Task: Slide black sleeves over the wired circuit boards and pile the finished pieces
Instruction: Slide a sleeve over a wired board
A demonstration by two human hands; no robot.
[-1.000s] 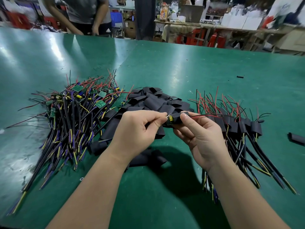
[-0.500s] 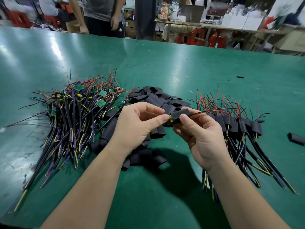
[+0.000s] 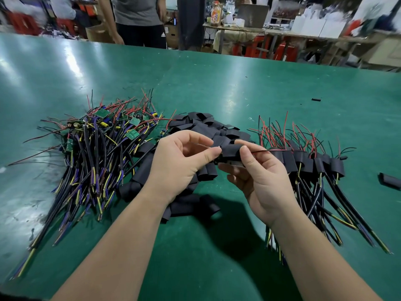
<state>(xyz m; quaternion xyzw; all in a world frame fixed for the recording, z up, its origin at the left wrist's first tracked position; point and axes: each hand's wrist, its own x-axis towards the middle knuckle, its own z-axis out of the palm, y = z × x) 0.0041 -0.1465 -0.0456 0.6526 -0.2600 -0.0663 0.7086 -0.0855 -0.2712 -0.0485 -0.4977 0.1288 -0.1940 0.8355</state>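
Between my hands I hold a black sleeve that covers a wired circuit board; its red and black leads run out to the right. My right hand grips the sleeve with thumb on top and fingers beneath. My left hand pinches the sleeve's left end between thumb and fingers. A heap of bare wired boards lies on the left. Loose black sleeves are heaped in the middle, partly under my hands. The finished sleeved pieces lie piled on the right.
Everything lies on a green table. One stray sleeve lies near the right edge and a small black scrap further back. A person stands at the far edge, with cluttered benches behind.
The sleeve has slid further left over the board, so the yellow component at its left end no longer shows. Both hands rose slightly. The person at the far edge moved right.
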